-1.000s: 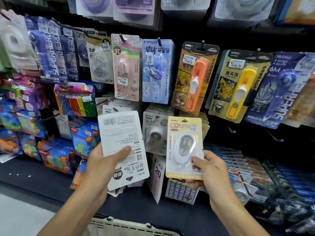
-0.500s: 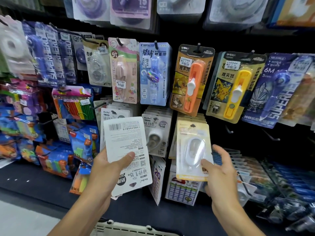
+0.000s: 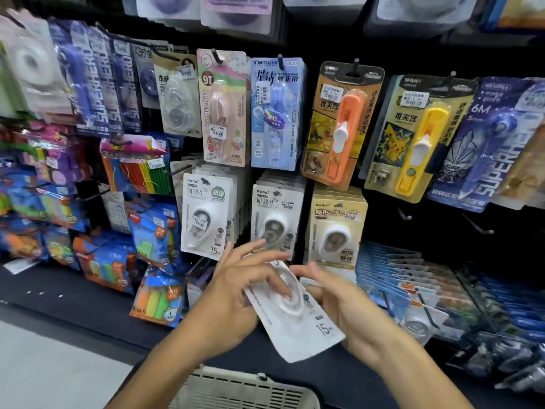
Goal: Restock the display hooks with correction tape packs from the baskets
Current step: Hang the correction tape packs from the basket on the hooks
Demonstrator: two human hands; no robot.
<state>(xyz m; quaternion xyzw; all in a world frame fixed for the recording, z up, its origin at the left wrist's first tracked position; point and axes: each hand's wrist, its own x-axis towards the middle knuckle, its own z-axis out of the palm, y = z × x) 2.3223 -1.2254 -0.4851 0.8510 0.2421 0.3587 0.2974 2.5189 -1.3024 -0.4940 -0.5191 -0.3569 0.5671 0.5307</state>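
Both hands meet low in the middle of the view over one white correction tape pack (image 3: 298, 317). The left hand (image 3: 236, 293) lies across the pack's upper left part, its fingers spread and fairly straight, fingertips pressing on the clear blister; whether its thumb is curled under the card cannot be told. The right hand (image 3: 339, 299) comes in from 4 o'clock, its fingers at the pack's right edge and partly behind it, apparently pinching the card. The pack is tilted face-up, its long axis running from about 11 o'clock to 5 o'clock, the "15m" end toward the person and the hang-hole end pointing away to the display.

The matching white packs (image 3: 206, 214) hang at 11 o'clock from the hands, with a second white row (image 3: 277, 219) at 12 o'clock, just above the fingertips. The yellow-carded row (image 3: 336, 228) sits at 1 o'clock. Judging by position, the hole end must swing upright before it meets a hook; either hand is about equally near. A pale basket (image 3: 244, 391) sits at 6 o'clock, below the wrists.
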